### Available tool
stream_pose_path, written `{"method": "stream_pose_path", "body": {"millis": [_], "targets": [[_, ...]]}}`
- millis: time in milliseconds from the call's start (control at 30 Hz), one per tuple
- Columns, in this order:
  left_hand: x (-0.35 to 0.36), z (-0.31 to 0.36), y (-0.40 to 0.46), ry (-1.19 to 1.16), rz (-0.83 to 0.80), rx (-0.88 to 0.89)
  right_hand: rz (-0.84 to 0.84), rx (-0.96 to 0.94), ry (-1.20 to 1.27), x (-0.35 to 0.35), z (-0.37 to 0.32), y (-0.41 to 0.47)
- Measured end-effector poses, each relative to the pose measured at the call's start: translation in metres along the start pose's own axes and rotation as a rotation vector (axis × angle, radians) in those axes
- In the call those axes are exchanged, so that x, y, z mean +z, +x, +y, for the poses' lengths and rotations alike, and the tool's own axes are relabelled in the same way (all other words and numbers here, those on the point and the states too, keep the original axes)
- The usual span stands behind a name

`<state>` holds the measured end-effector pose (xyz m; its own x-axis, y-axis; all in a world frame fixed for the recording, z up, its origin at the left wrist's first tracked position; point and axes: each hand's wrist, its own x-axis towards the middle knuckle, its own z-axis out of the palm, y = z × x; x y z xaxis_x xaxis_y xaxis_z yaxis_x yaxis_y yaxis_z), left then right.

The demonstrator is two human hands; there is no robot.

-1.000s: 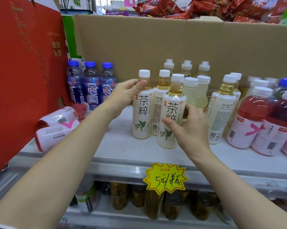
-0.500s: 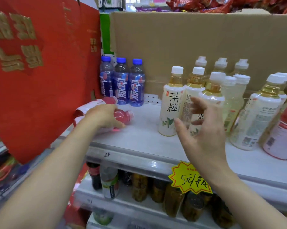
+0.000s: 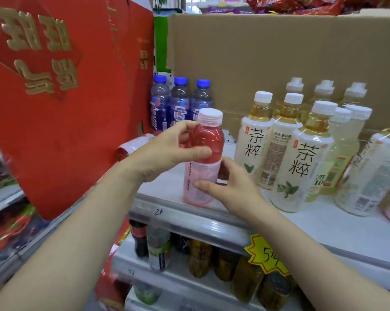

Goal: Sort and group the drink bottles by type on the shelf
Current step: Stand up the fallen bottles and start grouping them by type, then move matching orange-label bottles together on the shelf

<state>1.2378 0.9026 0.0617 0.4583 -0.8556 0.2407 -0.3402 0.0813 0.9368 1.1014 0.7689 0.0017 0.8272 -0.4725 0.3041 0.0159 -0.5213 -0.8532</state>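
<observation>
The left hand (image 3: 167, 151) is curled round the upper part of a clear plastic bottle of red drink with a white cap and pale pink label (image 3: 204, 158), thumb across the front of the red shoulder and fingers behind it. The right hand (image 3: 232, 187) grips the same bottle lower down, its thumb pressed on the pink label and its fingers wrapped round the far side. The bottle stands upright at the front edge of the white shelf (image 3: 324, 223), its base at or just above the surface; which one, I cannot tell.

0.5 s ago the left hand lay on this bottle while it was on its side by the red cardboard box (image 3: 61, 104), and the right hand hovered open in front of the tea bottles. Now the bottle is upright and both hands hold it.

A second red bottle with a white label (image 3: 133, 145) lies on its side behind the left hand, against the red box. 3 blue-capped bottles of purple drink (image 3: 180, 102) stand at the back. To the right, just beside the held bottle, stands a group of white-capped bottles of amber tea with cream labels (image 3: 254, 140).
</observation>
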Motion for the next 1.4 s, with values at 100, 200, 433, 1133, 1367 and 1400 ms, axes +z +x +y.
{"method": "stream_pose_path", "body": {"millis": [100, 200, 433, 1133, 1367, 1400], "targets": [[-0.026, -0.017, 0.007, 0.163, 0.142, -0.041, 0.002, -0.008, -0.024, 0.000, 0.004, 0.003], [-0.065, -0.057, 0.016, 0.832, 0.458, -0.240, -0.003, 0.001, -0.007, 0.003, 0.003, 0.000], [-0.059, -0.059, 0.024, 1.243, 0.493, -0.565, -0.001, -0.019, 0.018, 0.004, 0.004, -0.001], [-0.044, -0.042, -0.008, -0.185, 0.482, -0.580, 0.006, 0.000, -0.001, 0.007, 0.001, 0.003], [-0.017, -0.014, -0.031, -0.599, 0.458, -0.289, -0.089, 0.042, 0.515, -0.011, 0.001, -0.019], [-0.009, -0.007, -0.036, -0.642, 0.460, -0.244, -0.101, 0.044, 0.590, -0.016, -0.001, -0.026]]}}
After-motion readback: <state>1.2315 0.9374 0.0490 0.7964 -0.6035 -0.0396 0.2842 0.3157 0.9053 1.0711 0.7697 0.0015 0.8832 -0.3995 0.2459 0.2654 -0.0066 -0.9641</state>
